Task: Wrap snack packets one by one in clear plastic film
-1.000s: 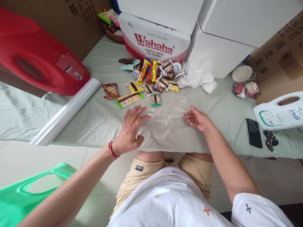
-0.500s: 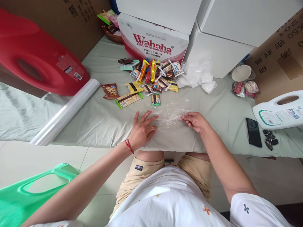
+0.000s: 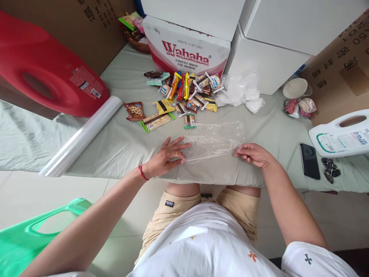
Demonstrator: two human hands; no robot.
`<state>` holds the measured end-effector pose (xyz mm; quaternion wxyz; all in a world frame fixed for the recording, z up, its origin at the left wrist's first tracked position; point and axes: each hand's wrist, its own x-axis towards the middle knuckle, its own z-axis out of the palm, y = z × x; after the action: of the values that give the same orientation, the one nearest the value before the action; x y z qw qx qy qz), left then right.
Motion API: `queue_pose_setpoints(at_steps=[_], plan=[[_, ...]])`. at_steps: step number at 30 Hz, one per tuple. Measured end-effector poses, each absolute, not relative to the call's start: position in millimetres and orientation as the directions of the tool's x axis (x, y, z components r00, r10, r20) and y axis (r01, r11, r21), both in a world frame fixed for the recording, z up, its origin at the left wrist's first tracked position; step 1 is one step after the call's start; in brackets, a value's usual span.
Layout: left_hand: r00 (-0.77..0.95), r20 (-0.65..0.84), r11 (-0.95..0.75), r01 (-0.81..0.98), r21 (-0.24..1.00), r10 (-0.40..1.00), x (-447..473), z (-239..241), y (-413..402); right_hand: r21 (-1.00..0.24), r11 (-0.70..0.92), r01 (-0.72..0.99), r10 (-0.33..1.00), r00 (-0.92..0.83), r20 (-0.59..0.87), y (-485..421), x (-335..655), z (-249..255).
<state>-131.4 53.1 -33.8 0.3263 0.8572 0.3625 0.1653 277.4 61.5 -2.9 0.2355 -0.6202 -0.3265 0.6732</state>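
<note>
A clear plastic bag (image 3: 215,141) lies spread on the cloth-covered table, its surface creased. With fingers spread and stretched out, my left hand (image 3: 166,157) touches the bag's left end. At the lower right corner, my right hand (image 3: 255,154) pinches the bag's edge between thumb and fingers. Just beyond the bag sits a small wafer snack with green ends (image 3: 189,120). Behind it is a pile of wrapped snacks (image 3: 184,90), with a longer green-ended bar (image 3: 157,122) and a brown cookie packet (image 3: 134,110) to the left.
Crumpled clear bags (image 3: 239,90) lie by the Wahaha carton (image 3: 187,50). At left are a plastic film roll (image 3: 82,134) and a red jug (image 3: 57,69). A phone (image 3: 309,161), keys (image 3: 331,170) and a white detergent bottle (image 3: 341,134) occupy the right side. A green stool (image 3: 17,246) stands below.
The bunched clear bag is now spread wider and flatter. My right hand has moved right with its corner, while my left hand has shifted slightly left.
</note>
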Motion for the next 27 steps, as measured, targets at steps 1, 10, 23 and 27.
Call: queue_pose_setpoints(at_steps=[1, 10, 23, 27], plan=[[0.681, 0.044, -0.522, 0.517, 0.678, 0.731, -131.8, -34.1, 53.3, -0.73, -0.677, 0.095, 0.721, -0.112, -0.684, 57.7, 277.4, -4.6], [0.495, 0.325, -0.592, 0.677, 0.437, 0.806, -134.4, 10.0, 46.8, -0.821, -0.542, 0.18, 0.816, -0.118, -0.565, 32.7, 265.3, -3.7], [0.767, -0.024, -0.711, 0.605, 0.359, 0.641, 3.7, -5.6, 118.9, -0.846, -0.492, 0.205, 0.845, -0.121, -0.521, 38.2, 246.5, -3.5], [0.68, -0.028, -0.633, 0.696, 0.339, 0.732, -1.7, -46.2, 118.4, -0.864, -0.494, 0.098, 0.869, 0.036, -0.493, 10.0, 248.5, -13.9]])
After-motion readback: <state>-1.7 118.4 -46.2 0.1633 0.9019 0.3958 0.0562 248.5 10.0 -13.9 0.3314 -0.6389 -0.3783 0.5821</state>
